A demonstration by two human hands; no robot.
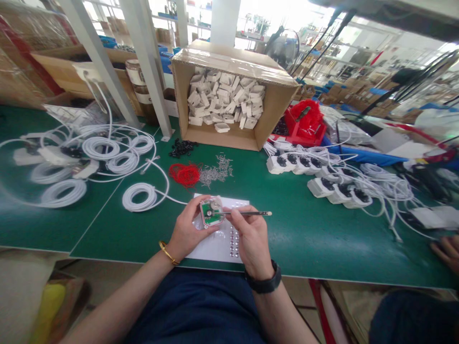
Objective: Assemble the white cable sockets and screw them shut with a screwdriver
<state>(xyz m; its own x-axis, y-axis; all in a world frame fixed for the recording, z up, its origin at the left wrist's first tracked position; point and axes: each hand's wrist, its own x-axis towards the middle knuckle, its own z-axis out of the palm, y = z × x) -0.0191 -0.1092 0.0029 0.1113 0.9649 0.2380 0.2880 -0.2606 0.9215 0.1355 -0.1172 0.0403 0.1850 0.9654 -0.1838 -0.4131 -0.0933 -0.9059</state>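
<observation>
My left hand (190,227) is closed around a small white housing with a green circuit board (207,217) inside, its open face turned up. A white cable (172,198) runs toward it from the left. Between the fingertips of my right hand (251,234) is a thin dark pencil (256,213) with a pale end pointing right. Its other end reaches over the board; whether it touches cannot be made out. Beneath both hands lies a white sheet (201,248) with rows of small shiny round pieces (234,243) beside my right hand.
Ahead lie red rings (184,175), small metal pins (215,173) and black parts (181,147). A cardboard box (229,138) of white housings stands behind them. Coiled white cables (139,197) lie left, cabled white units (322,187) right. Another person's hand (446,251) rests at the right edge.
</observation>
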